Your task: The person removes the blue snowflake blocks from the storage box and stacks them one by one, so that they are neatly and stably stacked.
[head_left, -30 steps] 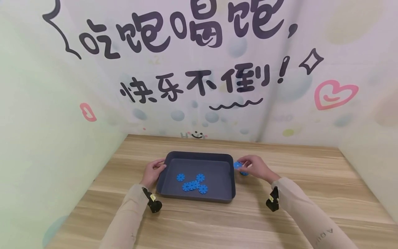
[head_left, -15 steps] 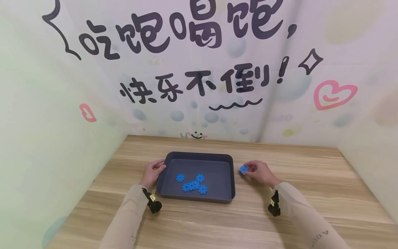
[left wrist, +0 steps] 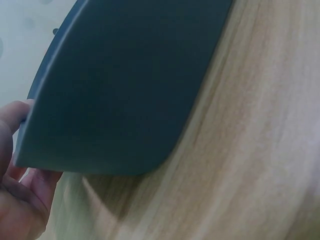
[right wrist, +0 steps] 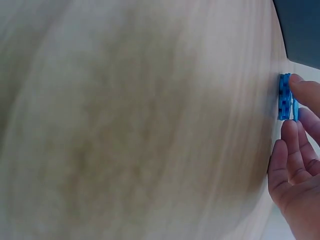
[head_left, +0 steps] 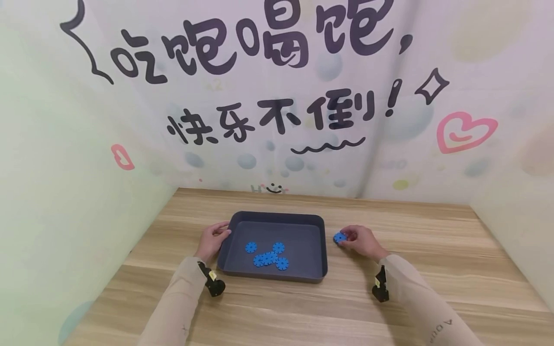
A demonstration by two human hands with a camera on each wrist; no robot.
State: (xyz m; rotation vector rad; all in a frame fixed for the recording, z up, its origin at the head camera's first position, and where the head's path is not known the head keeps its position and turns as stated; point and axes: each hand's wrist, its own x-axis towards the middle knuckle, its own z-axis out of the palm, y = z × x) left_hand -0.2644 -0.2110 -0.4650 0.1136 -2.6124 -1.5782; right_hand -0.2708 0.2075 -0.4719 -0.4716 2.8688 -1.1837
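My left hand [head_left: 211, 241] grips the left wall of a dark grey rectangular tray [head_left: 298, 236]; the left wrist view shows the thumb over the rim and other fingers outside. Right of the tray, my right hand [head_left: 363, 240] pinches a blue notched interlocking disc [head_left: 339, 237] between thumb and finger. That disc [right wrist: 295, 110] is slightly tilted in the right wrist view, against a small stack of like discs [right wrist: 284, 97] on the table. Inside the tray lie several more blue discs [head_left: 251, 247], some overlapping near the front middle.
The wood-grain table [head_left: 277, 312] extends around the tray. A printed white cloth [head_left: 277, 168] hangs behind the table's back edge, and pale walls stand at both sides. Black wrist cameras [head_left: 381, 284] sit on both sleeves.
My right hand has moved right and slightly down, away from the tray's right rim, bringing the pinched disc over the others beside the tray. My left hand and the tray stay put.
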